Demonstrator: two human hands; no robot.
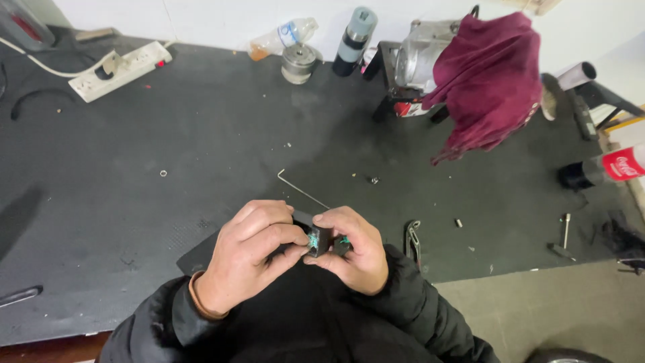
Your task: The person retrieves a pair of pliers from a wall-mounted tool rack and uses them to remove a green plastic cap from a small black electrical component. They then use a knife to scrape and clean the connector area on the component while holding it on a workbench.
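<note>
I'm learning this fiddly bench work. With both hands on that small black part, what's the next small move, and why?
Probably keep the small black part pinched in the right hand and let the left hand work its fingertips at the greenish spot on its face: both hands already meet there, and no tool is in hand.

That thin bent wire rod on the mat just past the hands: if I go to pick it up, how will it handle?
The thin wire rod lies flat on the black mat, so pinching it up is probably fiddly. It looks light and may flex a little. The short bent end should keep it from rolling far if nudged.
</note>
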